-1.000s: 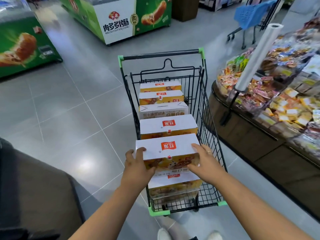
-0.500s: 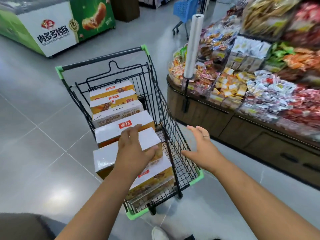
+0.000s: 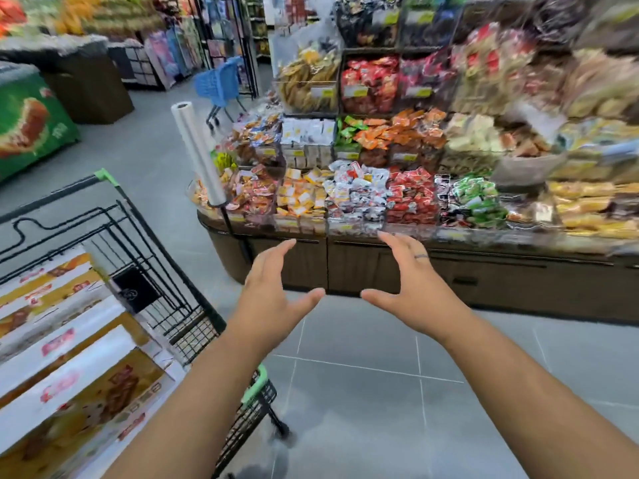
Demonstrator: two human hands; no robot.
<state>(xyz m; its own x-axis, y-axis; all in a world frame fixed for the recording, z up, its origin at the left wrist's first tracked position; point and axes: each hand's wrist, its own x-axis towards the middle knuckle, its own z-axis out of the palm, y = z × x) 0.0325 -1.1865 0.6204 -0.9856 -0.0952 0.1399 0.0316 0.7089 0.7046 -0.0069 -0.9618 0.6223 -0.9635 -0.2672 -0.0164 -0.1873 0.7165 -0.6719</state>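
1. Head view: left hand (image 3: 273, 288) and right hand (image 3: 411, 288) are both empty. The fingers are spread wide and the palms face each other. They are raised side by side before the front edge of the display stand (image 3: 380, 267) and touch nothing.
2. Judgement: this spread suits scooping a double handful from the front row; neither hand is over the bins yet.
3. White-and-red packets (image 3: 356, 197) lie heaped in a front-edge bin, just beyond the fingertips. They are small, glossy and loosely piled; the print is blurred.
4. Cart (image 3: 162, 271) of stacked boxes (image 3: 69, 357) stands at left, apart from both hands. Bag roll (image 3: 198, 150) rises at the stand's left corner.
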